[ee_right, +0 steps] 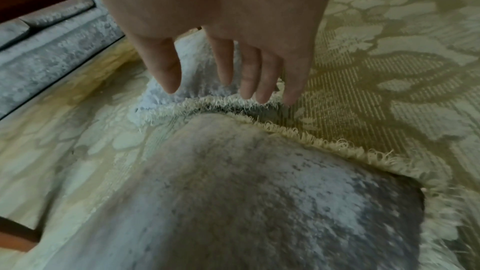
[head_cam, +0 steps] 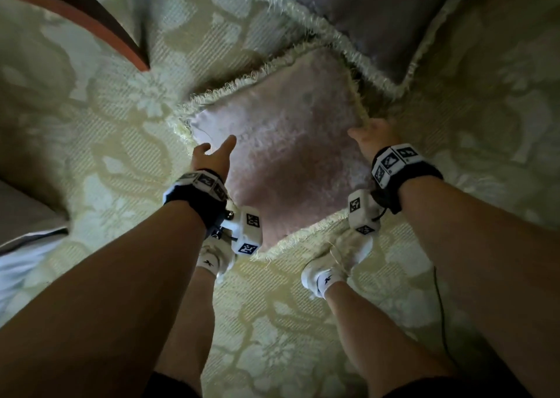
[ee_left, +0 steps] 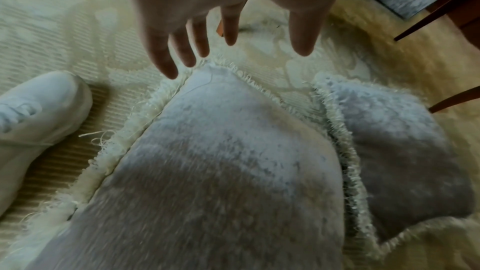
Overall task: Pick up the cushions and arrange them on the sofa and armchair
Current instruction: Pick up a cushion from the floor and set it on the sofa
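Left hand over pink cushion on patterned carpet, fingers spread, gripping nothing. Right hand at far corner, fingers straight, touching fringe beside second cushion.

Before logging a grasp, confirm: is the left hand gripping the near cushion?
No: the left hand hovers with straight fingers above the near cushion.

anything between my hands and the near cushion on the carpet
Nothing visible. The left hand and right hand hang open over the near cushion's far corners; the second cushion lies beyond it.
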Demonstrator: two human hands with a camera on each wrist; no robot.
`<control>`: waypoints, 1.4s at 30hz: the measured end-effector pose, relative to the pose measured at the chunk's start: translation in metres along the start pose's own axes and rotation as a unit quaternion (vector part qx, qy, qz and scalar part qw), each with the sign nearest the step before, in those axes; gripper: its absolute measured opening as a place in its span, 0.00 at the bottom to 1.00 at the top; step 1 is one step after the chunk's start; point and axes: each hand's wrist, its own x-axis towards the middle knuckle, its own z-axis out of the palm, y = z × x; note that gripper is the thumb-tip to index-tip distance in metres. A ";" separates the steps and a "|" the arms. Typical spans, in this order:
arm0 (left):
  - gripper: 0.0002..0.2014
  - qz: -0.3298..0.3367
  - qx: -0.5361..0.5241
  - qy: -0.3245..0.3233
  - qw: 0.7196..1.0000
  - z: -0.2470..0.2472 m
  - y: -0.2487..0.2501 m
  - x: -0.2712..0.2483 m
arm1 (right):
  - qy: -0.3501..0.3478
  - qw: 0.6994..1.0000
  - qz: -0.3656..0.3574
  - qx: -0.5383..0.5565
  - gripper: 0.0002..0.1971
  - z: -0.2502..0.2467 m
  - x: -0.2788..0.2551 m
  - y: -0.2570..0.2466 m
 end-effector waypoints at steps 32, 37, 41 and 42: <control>0.71 -0.024 -0.012 0.059 0.998 0.092 -0.085 0.171 | 0.020 0.994 0.063 -0.083 0.66 0.091 0.178 0.046; 0.69 -0.010 -0.031 0.065 0.997 0.090 -0.086 0.171 | 0.042 0.998 0.033 -0.020 0.72 0.090 0.168 0.043; 0.69 -0.043 -0.066 0.067 0.995 0.074 -0.085 0.158 | 0.039 0.999 0.026 0.027 0.65 0.079 0.141 0.043; 0.71 -0.055 -0.079 0.064 0.993 0.067 -0.086 0.153 | 0.034 0.998 0.025 0.039 0.61 0.075 0.133 0.042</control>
